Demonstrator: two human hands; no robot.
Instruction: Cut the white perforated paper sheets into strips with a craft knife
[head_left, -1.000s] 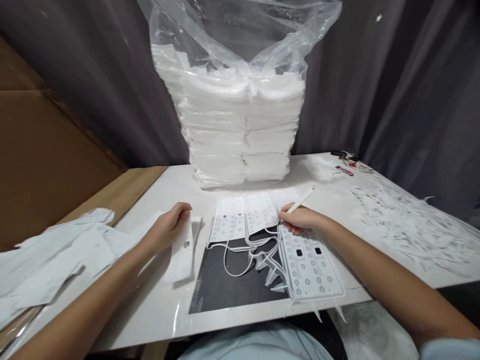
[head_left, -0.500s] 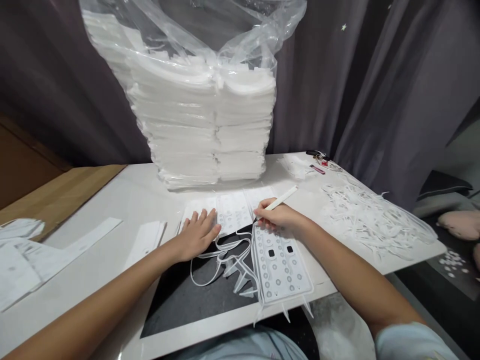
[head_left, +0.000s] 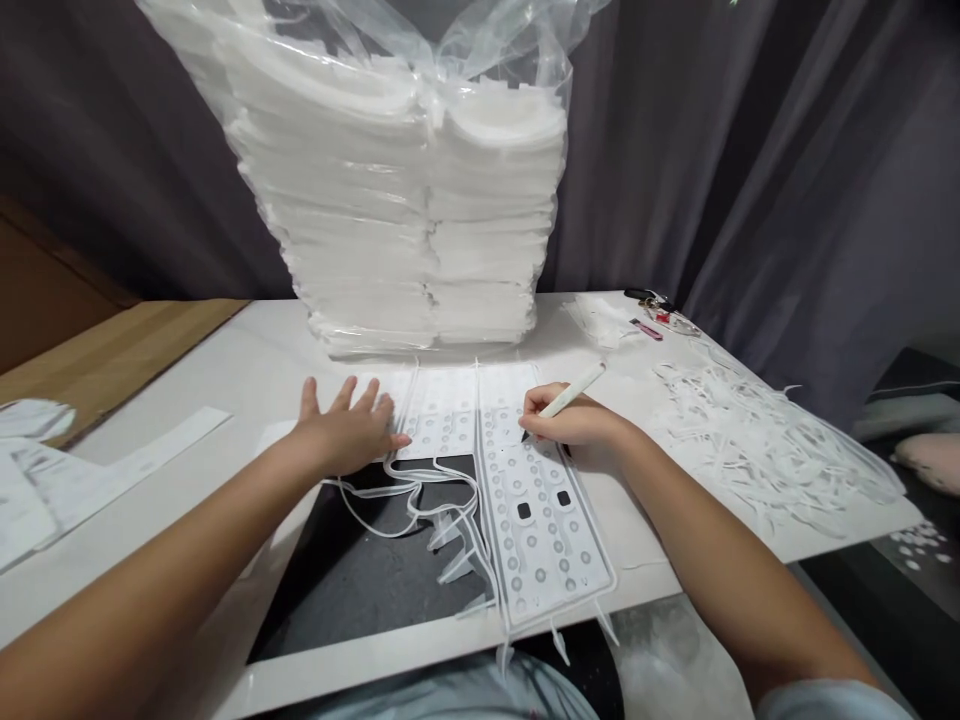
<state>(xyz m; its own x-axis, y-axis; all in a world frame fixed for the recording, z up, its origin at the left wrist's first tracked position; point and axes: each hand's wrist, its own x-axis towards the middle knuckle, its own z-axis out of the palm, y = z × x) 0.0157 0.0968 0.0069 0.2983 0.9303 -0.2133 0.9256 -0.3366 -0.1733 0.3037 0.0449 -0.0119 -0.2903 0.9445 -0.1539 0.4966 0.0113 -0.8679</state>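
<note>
My right hand [head_left: 566,415] grips a white pen-shaped tool [head_left: 577,388] whose dark, narrow tip points down at a white printed sheet [head_left: 541,545]. Grey circles and two black squares mark this sheet, which hangs a little over the table's front edge. Behind the black mat [head_left: 352,590], my left hand [head_left: 349,428] lies with fingers spread at the left end of more printed white sheets [head_left: 439,410]. Thin white strips [head_left: 409,488] curl loosely across the mat between my hands.
A tall stack of white sheets in clear plastic [head_left: 420,220] stands at the back. Cut white strips [head_left: 750,440] pile up at the right, below a pink cutter [head_left: 646,329]. White pieces [head_left: 97,480] and brown cardboard [head_left: 127,335] lie at the left.
My left hand has slid left, spreading its fingers and uncovering more of the back sheets. The right hand with the tool has shifted slightly right over the printed sheet. The view has tilted down.
</note>
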